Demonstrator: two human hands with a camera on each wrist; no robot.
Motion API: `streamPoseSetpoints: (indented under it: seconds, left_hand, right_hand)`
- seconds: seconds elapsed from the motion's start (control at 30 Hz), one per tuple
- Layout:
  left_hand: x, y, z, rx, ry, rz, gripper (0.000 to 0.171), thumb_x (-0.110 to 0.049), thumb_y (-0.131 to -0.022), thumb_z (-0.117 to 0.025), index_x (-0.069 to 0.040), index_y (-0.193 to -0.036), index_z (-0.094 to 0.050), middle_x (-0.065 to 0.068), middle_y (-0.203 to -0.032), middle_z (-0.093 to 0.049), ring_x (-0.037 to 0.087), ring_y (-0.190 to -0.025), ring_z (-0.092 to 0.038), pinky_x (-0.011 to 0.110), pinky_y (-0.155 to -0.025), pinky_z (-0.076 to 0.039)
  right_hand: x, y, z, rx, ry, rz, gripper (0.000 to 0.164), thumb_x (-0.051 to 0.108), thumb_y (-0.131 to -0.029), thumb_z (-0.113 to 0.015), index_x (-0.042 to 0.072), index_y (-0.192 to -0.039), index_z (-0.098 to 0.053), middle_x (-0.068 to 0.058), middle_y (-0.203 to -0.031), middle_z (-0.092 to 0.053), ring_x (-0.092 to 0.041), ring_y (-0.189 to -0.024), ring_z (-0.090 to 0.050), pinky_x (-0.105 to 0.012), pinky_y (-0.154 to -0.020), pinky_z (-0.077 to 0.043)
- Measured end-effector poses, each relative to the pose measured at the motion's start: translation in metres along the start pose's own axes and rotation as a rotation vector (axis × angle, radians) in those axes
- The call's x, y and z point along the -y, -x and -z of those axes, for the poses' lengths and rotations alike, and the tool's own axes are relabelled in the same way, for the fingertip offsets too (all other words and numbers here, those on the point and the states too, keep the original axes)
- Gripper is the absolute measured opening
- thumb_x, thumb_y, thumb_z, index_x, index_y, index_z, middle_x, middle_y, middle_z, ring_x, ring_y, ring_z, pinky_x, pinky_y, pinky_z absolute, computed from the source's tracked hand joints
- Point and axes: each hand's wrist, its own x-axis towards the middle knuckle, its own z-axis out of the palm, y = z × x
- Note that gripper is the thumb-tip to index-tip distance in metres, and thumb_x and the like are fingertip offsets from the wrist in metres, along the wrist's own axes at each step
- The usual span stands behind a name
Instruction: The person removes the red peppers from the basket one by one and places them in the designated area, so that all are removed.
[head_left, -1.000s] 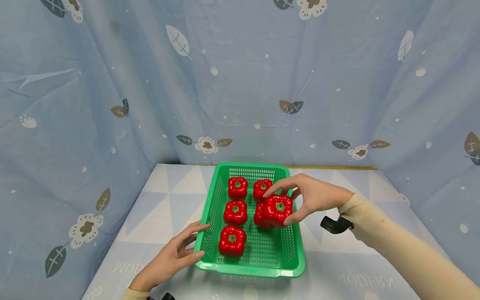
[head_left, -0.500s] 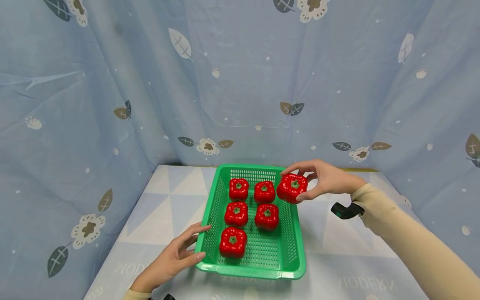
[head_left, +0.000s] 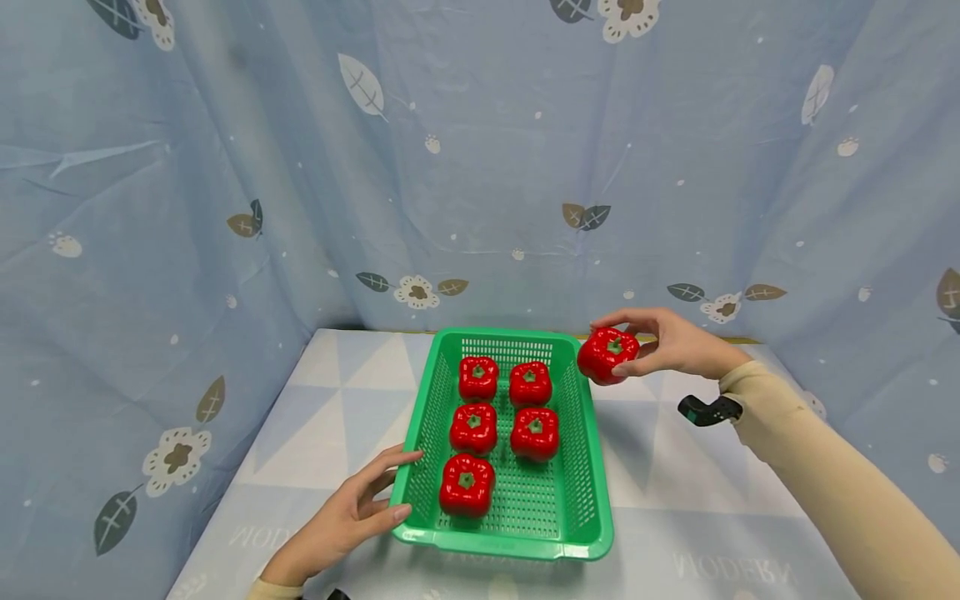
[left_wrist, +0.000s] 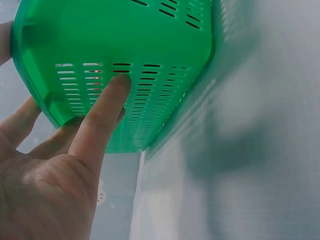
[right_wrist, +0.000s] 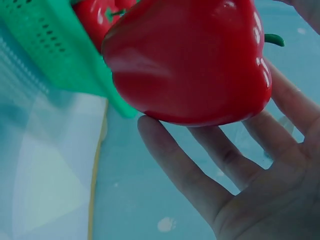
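Observation:
My right hand (head_left: 678, 343) holds a red bell pepper (head_left: 606, 357) with a green stem, just outside the back right rim of a green plastic basket (head_left: 504, 546). Thumb and fingers lie on opposite sides of the pepper; the right wrist view shows its smooth side (right_wrist: 190, 65) close up. Inside the basket several more red bell peppers stand stem up in two columns, including a front left one (head_left: 467, 486). My left hand (head_left: 341, 517) grips the basket's left rim near the front corner, with fingers (left_wrist: 102, 117) against the slotted outer wall.
The basket stands on a table covered with a white and pale blue triangle-patterned cloth (head_left: 675, 467). A blue curtain (head_left: 480, 167) with leaves and flowers hangs behind and at both sides. A black device (head_left: 708, 410) sits at my right wrist.
My right hand has lifted the bell pepper from over the basket's right column and carried it back and right past the rim. The left hand has stayed on the basket.

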Motion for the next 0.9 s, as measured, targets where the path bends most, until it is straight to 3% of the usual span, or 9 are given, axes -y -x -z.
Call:
streamPoseSetpoints:
  seconds: [0.13,0.33,0.67,0.9]
  left_hand:
    - [-0.001,0.001,0.0,-0.009,-0.002,0.014,0.067,-0.007,-0.11,-0.068,-0.01,-0.17,-0.038,0.019,-0.179,-0.014,0.058,-0.157,-0.023,0.031,-0.108,-0.052]
    - [-0.001,0.0,0.0,-0.007,-0.013,0.021,0.066,-0.008,-0.11,-0.067,-0.01,-0.17,-0.038,0.02,-0.179,-0.012,0.056,-0.158,-0.025,0.03,-0.113,-0.048]
    - [-0.001,0.0,0.0,-0.008,0.003,0.038,0.067,-0.009,-0.111,-0.067,-0.01,-0.17,-0.038,0.02,-0.179,-0.013,0.056,-0.158,-0.024,0.029,-0.111,-0.049]
    - [-0.001,-0.001,0.0,-0.01,0.02,0.047,0.067,-0.009,-0.11,-0.067,-0.01,-0.17,-0.038,0.019,-0.179,-0.012,0.057,-0.159,-0.022,0.03,-0.11,-0.051]
  right_hand:
    - [-0.01,0.001,0.006,-0.05,0.016,-0.028,0.066,0.011,-0.095,-0.087,0.008,-0.155,-0.06,-0.019,-0.153,-0.057,-0.041,-0.11,-0.075,-0.046,-0.089,-0.064]
    - [-0.026,0.003,0.014,-0.104,0.065,-0.042,0.065,0.013,-0.094,-0.088,0.011,-0.153,-0.062,-0.016,-0.156,-0.056,-0.043,-0.128,-0.06,-0.043,-0.089,-0.064]
    - [-0.059,0.003,0.011,-0.12,0.104,-0.106,0.065,0.02,-0.094,-0.087,0.012,-0.153,-0.062,-0.019,-0.15,-0.061,-0.04,-0.132,-0.055,-0.045,-0.093,-0.059]
    - [-0.083,-0.002,-0.001,-0.102,0.132,-0.151,0.066,0.028,-0.093,-0.089,0.015,-0.153,-0.064,-0.012,-0.149,-0.064,-0.033,-0.124,-0.06,-0.045,-0.096,-0.054]
